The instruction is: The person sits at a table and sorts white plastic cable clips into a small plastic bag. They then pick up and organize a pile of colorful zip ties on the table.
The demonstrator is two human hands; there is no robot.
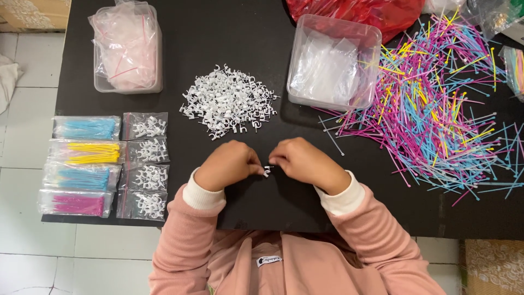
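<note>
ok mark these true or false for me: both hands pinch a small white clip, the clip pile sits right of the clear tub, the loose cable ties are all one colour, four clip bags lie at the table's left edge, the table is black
1. Both hands, left hand and right hand, pinch a small white clip: true.
2. The clip pile sits right of the clear tub: false, it lies to its left.
3. The loose cable ties are one colour: false, they are pink, blue, yellow and white.
4. Four clip bags lie near the left edge: true.
5. The table is black: true.
</note>
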